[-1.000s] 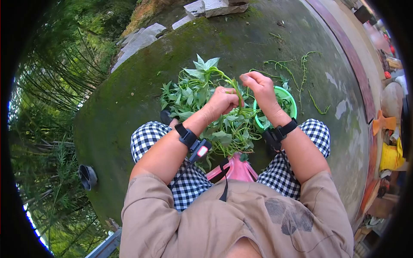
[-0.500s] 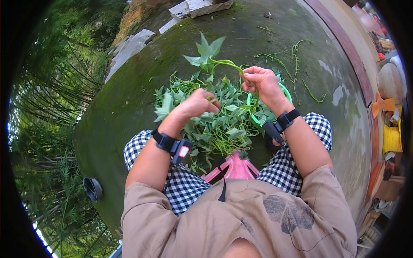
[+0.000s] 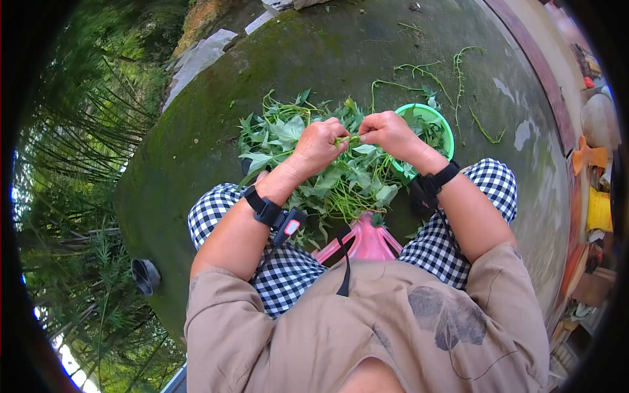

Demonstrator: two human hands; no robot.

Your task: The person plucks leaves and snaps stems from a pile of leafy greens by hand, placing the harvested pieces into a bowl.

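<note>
Above a heap of leafy green vines (image 3: 341,190) on the ground, both hands are close together. My left hand (image 3: 319,143) is closed round a green stem (image 3: 346,139), whose short end pokes out between the hands. My right hand (image 3: 389,133) pinches the same stem from the other side. A green basket (image 3: 448,134) with leaves in it is just right of my right hand. Broad leaves hang under my left wrist.
A pink plastic stool (image 3: 367,242) shows between my checkered knees. Loose stripped stems (image 3: 460,82) lie on the mossy concrete beyond the basket. A dark pot (image 3: 145,276) is at the left, stone slabs (image 3: 200,62) at the upper left, and a yellow object (image 3: 599,209) at the far right.
My hands have come together over the heap. The long leafy shoot that stood up from my right hand is no longer raised, and only a short stem shows between the fingers.
</note>
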